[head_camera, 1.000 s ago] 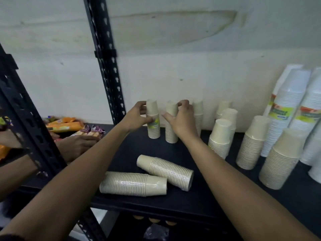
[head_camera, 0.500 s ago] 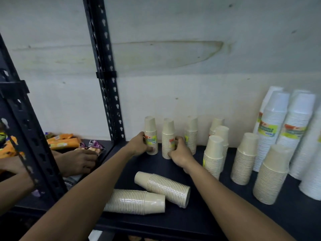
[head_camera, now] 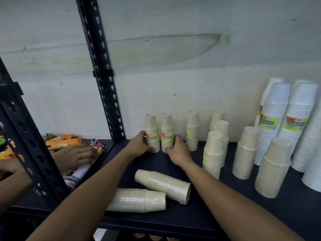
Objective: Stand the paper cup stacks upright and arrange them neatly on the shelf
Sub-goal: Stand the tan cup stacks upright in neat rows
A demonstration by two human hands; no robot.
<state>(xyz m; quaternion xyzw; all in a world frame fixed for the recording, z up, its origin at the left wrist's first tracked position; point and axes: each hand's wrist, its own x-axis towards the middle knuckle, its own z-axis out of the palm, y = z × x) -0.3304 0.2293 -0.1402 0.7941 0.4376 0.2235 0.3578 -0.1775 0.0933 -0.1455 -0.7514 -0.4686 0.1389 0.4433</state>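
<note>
Two small beige cup stacks with yellow labels stand upright side by side at the back of the black shelf [head_camera: 199, 218]. My left hand [head_camera: 139, 144] grips the base of the left labelled stack [head_camera: 152, 133]. My right hand [head_camera: 177, 150] grips the base of the right labelled stack [head_camera: 167, 133]. Two larger beige stacks lie on their sides near the front edge: a front stack [head_camera: 137, 200] and an angled stack [head_camera: 163, 185] behind it. More beige stacks stand upright to the right, such as a tall one [head_camera: 213, 153].
Tall white cup stacks [head_camera: 272, 122] fill the back right corner. A black perforated upright [head_camera: 102, 75] rises left of my hands. Beyond it, another person's hand [head_camera: 76, 155] rests among orange snack packets [head_camera: 60, 142] on the neighbouring shelf.
Both hands slid from the tops of the two small stacks down to their bases. The stacks now stand closer together. The view has tilted upward.
</note>
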